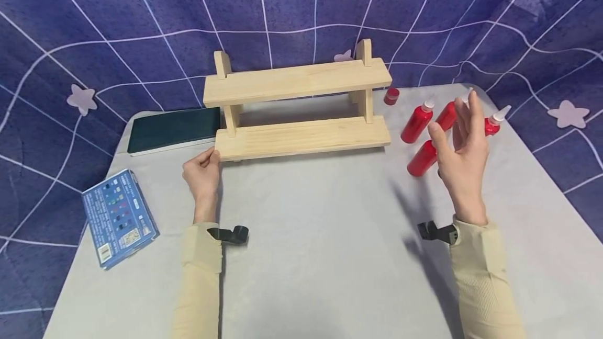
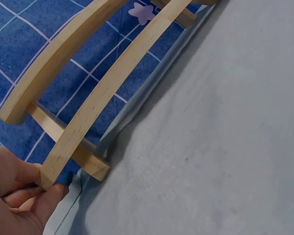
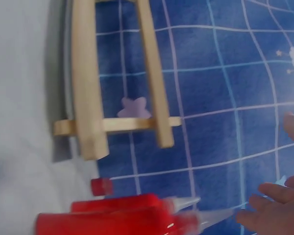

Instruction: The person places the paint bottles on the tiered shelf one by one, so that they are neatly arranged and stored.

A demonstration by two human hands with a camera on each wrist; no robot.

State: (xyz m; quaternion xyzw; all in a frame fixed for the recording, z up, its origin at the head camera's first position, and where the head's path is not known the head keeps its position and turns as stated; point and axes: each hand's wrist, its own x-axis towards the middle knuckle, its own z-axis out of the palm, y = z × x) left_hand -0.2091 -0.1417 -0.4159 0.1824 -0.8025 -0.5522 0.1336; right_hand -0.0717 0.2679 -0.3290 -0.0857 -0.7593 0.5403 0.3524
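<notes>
My left hand [image 1: 203, 176] is pinching a wooden shelf [image 1: 301, 137]; my right hand [image 1: 464, 158], fingers parted, is hovering near red bottles [image 1: 416, 125].

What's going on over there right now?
A person's left grip pinches the wooden shelf at its lower left corner. The right grip is open and empty near the red bottles, right of the shelf. A blue box lies on the left side of the table.
</notes>
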